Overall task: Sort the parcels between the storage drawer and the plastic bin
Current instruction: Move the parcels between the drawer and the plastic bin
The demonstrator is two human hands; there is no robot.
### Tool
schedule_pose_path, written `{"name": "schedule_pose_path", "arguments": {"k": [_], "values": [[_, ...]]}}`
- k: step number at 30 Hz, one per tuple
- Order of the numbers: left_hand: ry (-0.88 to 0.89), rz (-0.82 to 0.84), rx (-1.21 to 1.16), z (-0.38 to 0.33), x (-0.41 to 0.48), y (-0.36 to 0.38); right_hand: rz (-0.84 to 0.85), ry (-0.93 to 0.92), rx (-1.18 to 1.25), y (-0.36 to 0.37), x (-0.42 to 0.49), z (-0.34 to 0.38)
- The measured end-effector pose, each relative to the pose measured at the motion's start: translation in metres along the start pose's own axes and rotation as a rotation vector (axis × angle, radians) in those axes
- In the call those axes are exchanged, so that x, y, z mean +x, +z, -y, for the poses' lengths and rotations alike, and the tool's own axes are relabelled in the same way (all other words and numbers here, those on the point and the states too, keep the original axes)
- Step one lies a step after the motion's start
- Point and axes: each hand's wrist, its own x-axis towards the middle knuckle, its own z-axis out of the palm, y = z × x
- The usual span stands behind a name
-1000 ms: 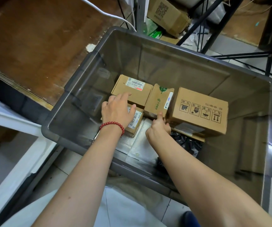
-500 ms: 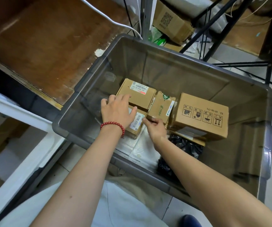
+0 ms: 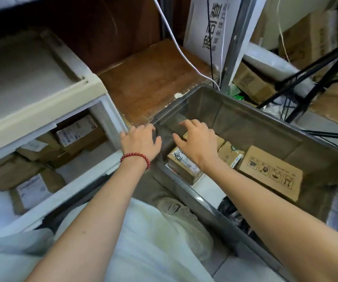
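At nine o'clock in the view stands a white storage drawer [image 3: 62,192], pulled open under its cream cabinet top [image 3: 31,78]. It holds several cardboard parcels, among them a labelled box [image 3: 31,190] near its front wall and another labelled box [image 3: 76,133] towards the back. Just right of the drawer's far corner, near the centre of the view, the left hand [image 3: 140,142] hangs palm down with a red bead bracelet [image 3: 135,156] on the wrist. Its fingers are loosely spread and hold nothing, and whether they touch the bin's corner cannot be told. Beside it the right hand [image 3: 196,143] hovers inside the grey plastic bin [image 3: 255,121], fingers splayed and slightly bent, also holding nothing. Under that hand, at the bin's nine o'clock side, lies a parcel with a scribbled label [image 3: 184,165]. A small box with green print [image 3: 230,154] sits in the middle, and a larger carton with handling symbols [image 3: 271,171] lies towards three o'clock. A white cable [image 3: 176,45] runs down at twelve o'clock over a brown wooden board [image 3: 153,78].
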Motion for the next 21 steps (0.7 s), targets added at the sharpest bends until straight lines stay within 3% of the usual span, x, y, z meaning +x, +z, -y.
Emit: {"name": "schedule_pose_path", "arguments": {"k": [9,21], "values": [[-0.225,-0.072,0.014,0.105,-0.071,-0.039,0.108,-0.247,-0.012,-0.014,-0.030,0.093],[-0.564,-0.005,0.011,0.240,-0.156,-0.023,0.334,-0.416,-0.043,0.057,-0.052,0.193]]}}
